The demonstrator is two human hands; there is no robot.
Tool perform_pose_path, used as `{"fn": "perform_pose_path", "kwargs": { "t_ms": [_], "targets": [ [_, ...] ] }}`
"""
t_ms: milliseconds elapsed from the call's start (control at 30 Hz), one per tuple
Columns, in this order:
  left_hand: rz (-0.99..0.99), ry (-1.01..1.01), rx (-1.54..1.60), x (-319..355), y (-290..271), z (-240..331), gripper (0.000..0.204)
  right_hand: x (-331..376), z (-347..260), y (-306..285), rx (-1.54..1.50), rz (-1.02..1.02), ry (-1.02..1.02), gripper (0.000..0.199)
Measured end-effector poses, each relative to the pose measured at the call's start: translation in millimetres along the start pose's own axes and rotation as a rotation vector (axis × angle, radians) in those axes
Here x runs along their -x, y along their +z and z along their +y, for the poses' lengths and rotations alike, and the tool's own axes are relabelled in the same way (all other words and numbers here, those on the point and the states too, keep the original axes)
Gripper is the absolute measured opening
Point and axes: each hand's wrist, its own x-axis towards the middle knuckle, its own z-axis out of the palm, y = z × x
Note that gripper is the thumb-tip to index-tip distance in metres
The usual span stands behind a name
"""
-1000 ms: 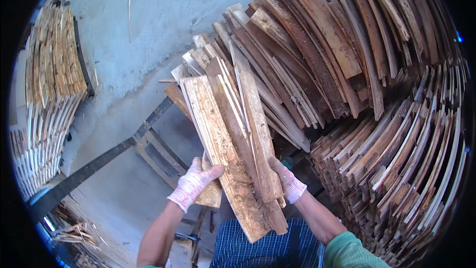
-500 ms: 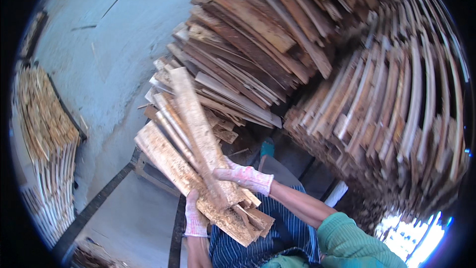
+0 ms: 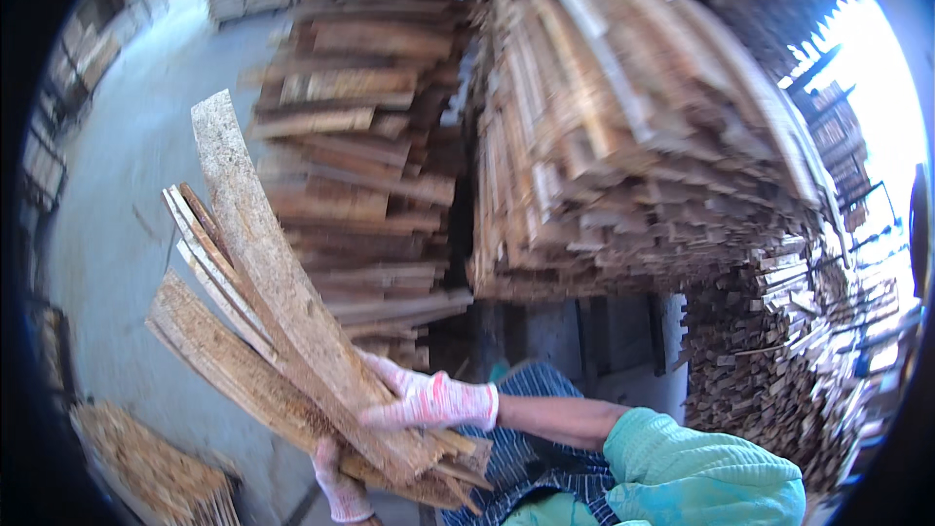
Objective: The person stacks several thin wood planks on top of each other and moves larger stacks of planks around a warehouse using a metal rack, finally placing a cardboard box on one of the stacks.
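Observation:
A bundle of rough wooden planks (image 3: 282, 282) is held in front of me, fanned out toward the upper left. My right hand (image 3: 429, 397), in a white and pink knit glove, grips the bundle's near end from the right side, its thumb across the top plank. My left hand (image 3: 341, 482), gloved alike, clasps the lower plank (image 3: 229, 370) from beneath and the left; its fingers are partly hidden under the wood. Several thinner strips (image 3: 216, 268) stick out between the two wide planks.
A loose stack of planks (image 3: 360, 175) rises just beyond the bundle. To its right stands a tall, dense lumber pile (image 3: 623, 136), with a further heap of cut ends (image 3: 779, 370) below. Another wood stack (image 3: 146, 458) lies at lower left on the grey floor (image 3: 117, 263).
My view has swung up and to the right, bringing more lumber piles and the far floor into sight. Both hands keep hold of the plank bundle, now lower and further left.

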Motion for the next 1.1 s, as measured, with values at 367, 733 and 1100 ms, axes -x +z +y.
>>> {"fn": "perform_pose_path", "kwargs": {
  "t_ms": [367,733,1100],
  "targets": [
    [-0.647,0.242,-0.372,26.7,126.1,85.6,0.077,208.0,-87.0,48.1,0.011,0.215,-0.595,0.116],
    [-0.99,0.146,-0.543,142.8,417.7,153.2,0.079,363.5,-216.9,29.2,-0.082,0.544,-0.828,0.115],
    [-1.189,-0.096,-0.64,139.2,564.6,124.2,0.059,431.2,-265.8,-24.1,-0.096,0.828,-0.944,0.097]
  ]
}}
